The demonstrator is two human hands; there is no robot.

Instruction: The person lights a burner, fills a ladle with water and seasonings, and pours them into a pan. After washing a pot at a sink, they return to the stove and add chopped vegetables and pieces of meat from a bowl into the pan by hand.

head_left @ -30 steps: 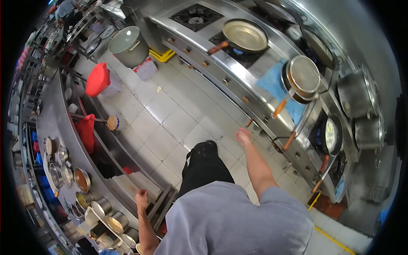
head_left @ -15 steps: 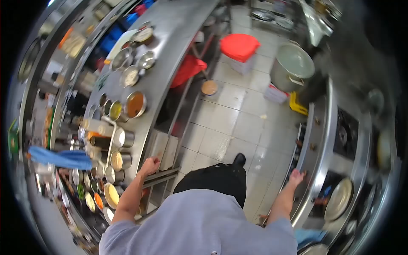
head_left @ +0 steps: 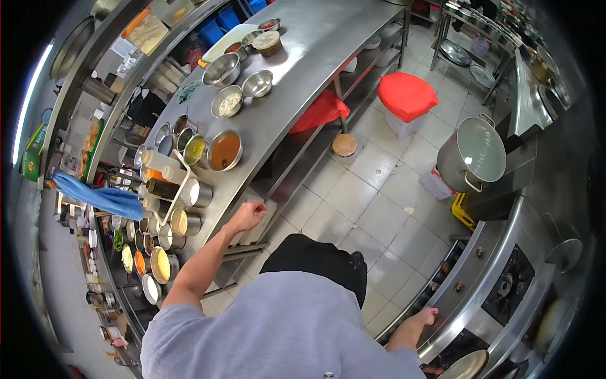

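In the head view, two hands are seen, well apart. The left hand (head_left: 248,216) is held beside the edge of the desk (head_left: 303,50), fingers curled into a loose fist, with nothing seen in it; whether the edge is touched cannot be told. The right hand (head_left: 428,315) is held at the front of the stove (head_left: 442,312); its fingers are largely turned from view, so whether anything is grasped cannot be told.

On the desk, nearest the left hand, three steel containers are lined up: one with white contents (head_left: 197,193), one with tan contents (head_left: 185,222) and one whose contents cannot be made out (head_left: 171,237). Just beyond them, one bowl of brown sauce (head_left: 225,150) and one bowl of yellow liquid (head_left: 195,149) are set side by side. Farther along, three steel bowls are grouped, one holding pale food (head_left: 226,102), and one lidded tub (head_left: 267,43) is placed near them.

On the stove's front, two knobs (head_left: 458,287) are seen; one bare burner (head_left: 509,283) is exposed, and one pan (head_left: 467,366) is partly cut off by the lower edge. Past the stove, one large pot (head_left: 472,155) is stood above one box (head_left: 437,184).
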